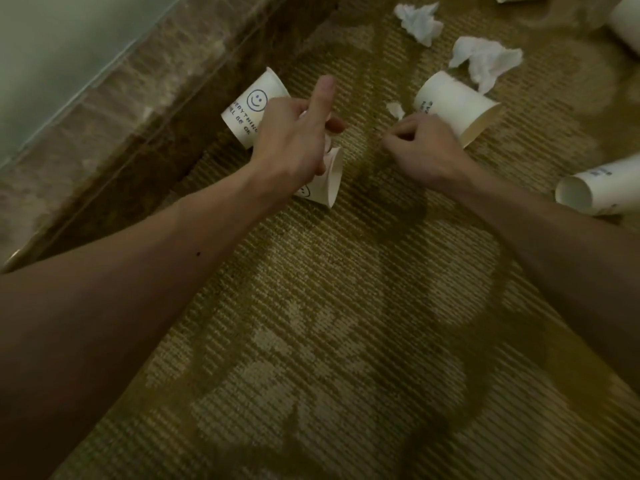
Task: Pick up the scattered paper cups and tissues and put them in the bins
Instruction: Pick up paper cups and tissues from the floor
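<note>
Two hands — left (291, 140) grips cup (325, 188) | right (419, 150) curled, grip unclear | patterned carpet (311, 306), marble ledge (121, 133)

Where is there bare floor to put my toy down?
The carpet between the two forearms is bare. Farther up it is crowded: smiley cup, tipped cup and crumpled tissues lie close together; another cup lies at the right edge.

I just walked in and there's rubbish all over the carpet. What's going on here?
A person is clearing litter off the carpet. Their left hand grips a squashed paper cup. The right hand, fingers curled, is down by a small tissue scrap; whether it pinches anything is unclear. Other cups, such as the smiley-face cup, and two crumpled tissues lie loose.
</note>
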Action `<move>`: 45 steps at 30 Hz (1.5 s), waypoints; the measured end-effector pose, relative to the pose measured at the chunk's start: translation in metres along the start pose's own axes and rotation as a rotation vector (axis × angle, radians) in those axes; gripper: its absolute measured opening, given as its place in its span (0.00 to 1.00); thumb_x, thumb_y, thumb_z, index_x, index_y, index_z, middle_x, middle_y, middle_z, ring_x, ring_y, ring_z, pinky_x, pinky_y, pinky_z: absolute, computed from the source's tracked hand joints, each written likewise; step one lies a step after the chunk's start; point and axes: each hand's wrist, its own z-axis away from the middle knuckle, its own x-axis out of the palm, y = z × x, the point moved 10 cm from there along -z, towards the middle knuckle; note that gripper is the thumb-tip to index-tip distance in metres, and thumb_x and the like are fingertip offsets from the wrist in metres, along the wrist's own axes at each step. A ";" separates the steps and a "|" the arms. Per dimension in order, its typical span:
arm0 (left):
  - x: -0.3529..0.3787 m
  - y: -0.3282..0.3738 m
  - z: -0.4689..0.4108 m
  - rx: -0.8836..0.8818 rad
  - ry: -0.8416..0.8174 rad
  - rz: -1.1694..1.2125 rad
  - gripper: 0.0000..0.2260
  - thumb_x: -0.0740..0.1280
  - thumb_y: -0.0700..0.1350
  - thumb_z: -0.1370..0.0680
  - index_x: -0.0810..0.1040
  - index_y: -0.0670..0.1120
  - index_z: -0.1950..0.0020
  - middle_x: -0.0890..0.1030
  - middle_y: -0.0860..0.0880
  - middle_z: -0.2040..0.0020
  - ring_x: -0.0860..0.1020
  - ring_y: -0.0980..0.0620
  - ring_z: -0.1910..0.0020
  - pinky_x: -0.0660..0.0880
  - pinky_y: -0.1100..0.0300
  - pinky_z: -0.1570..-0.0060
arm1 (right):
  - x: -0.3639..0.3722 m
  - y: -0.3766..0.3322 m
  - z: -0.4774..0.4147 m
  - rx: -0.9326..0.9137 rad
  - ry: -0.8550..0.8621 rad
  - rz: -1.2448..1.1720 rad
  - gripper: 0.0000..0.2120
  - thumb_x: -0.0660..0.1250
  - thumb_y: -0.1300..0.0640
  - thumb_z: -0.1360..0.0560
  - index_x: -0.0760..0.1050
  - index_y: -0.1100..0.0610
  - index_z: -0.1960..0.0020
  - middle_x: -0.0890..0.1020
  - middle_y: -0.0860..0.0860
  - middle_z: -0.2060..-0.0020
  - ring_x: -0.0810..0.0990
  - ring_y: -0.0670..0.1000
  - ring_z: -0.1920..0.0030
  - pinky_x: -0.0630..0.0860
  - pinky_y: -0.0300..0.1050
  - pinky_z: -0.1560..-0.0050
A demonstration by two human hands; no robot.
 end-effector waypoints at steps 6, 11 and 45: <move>0.002 -0.002 0.017 -0.003 -0.011 0.082 0.23 0.54 0.58 0.16 0.81 0.43 0.51 0.76 0.48 0.71 0.74 0.58 0.76 0.69 0.69 0.77 | 0.020 -0.007 0.038 0.243 -0.222 -0.958 0.11 0.62 0.57 0.22 0.78 0.64 0.52 0.84 0.57 0.57 0.82 0.52 0.54 0.79 0.47 0.47; 0.014 0.000 0.037 -0.010 -0.074 0.168 0.22 0.51 0.59 0.16 0.78 0.45 0.45 0.82 0.46 0.53 0.79 0.51 0.62 0.76 0.63 0.68 | 0.039 -0.061 0.087 0.176 -0.580 -1.289 0.28 0.61 0.49 0.27 0.74 0.70 0.36 0.82 0.61 0.46 0.81 0.56 0.46 0.78 0.46 0.42; -0.085 -0.089 0.066 -0.423 -0.156 0.058 0.33 0.58 0.72 0.25 0.78 0.46 0.35 0.81 0.47 0.41 0.81 0.48 0.44 0.75 0.50 0.40 | 0.115 -0.102 0.084 0.070 -0.523 -0.869 0.18 0.69 0.42 0.30 0.77 0.51 0.45 0.84 0.50 0.52 0.86 0.51 0.54 0.82 0.49 0.58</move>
